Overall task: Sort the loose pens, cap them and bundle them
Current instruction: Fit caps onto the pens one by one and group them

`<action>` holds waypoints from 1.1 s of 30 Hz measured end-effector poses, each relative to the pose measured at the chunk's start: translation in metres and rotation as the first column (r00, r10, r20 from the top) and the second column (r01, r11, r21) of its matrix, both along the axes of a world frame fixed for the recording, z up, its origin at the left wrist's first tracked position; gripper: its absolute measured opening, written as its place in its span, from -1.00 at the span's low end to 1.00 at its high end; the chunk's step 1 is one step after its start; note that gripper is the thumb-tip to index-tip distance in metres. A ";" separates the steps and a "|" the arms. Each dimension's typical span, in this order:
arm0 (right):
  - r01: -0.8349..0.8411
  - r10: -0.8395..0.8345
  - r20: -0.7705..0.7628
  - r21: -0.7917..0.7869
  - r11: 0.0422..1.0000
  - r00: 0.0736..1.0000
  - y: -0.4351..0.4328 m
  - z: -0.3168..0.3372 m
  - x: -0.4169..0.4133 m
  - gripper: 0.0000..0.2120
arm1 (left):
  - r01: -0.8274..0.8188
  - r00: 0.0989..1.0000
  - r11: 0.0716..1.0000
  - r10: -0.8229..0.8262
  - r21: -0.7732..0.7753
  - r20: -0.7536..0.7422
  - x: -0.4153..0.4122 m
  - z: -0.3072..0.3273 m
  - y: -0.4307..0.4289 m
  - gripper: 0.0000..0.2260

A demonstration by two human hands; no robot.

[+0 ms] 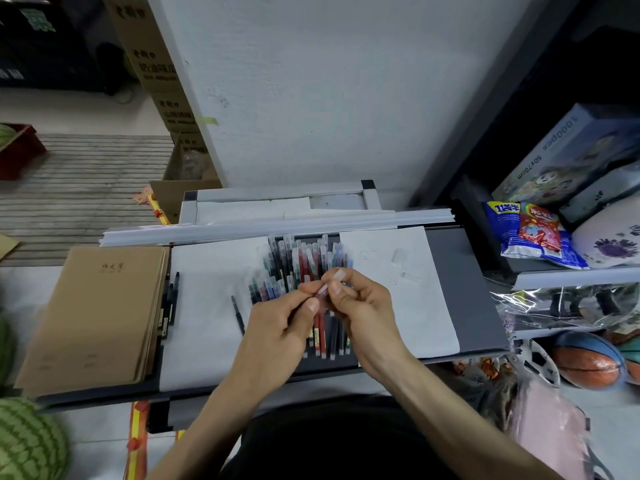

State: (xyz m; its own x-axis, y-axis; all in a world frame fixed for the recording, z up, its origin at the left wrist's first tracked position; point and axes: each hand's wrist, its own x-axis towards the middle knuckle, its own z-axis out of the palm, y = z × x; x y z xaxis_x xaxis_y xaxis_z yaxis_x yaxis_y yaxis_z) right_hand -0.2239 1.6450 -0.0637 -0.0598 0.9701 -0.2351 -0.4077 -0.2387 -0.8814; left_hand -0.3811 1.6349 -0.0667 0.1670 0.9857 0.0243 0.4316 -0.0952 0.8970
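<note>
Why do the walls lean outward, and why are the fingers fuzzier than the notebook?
Head view: the wide-angle lens tilts the wall edge and shelf frame outward. Head view: the left hand and right hand, pinching a pen and clear cap, look smeared, probably by motion, while the notebook lies sharper.

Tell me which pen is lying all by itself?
Look at the grey desk, on the white paper left of the pen pile. A thin black pen lies there. Unlike the others, it touches no other pen.
</note>
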 end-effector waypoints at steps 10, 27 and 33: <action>0.002 -0.001 0.075 -0.017 1.000 0.997 0.004 -0.015 -0.010 -0.82 | 0.068 0.863 0.917 0.144 -0.393 0.485 0.008 -0.009 0.008 -0.71; 0.133 0.156 0.872 -0.243 0.961 0.464 0.059 -0.107 0.089 -0.78 | -0.497 0.607 0.863 0.271 -0.091 -0.747 -0.164 -0.084 0.068 -0.96; 0.085 0.239 0.938 -0.267 0.960 0.250 0.068 -0.126 0.081 -0.64 | -0.478 0.542 0.863 0.145 -0.162 -0.828 -0.172 -0.101 0.085 -0.93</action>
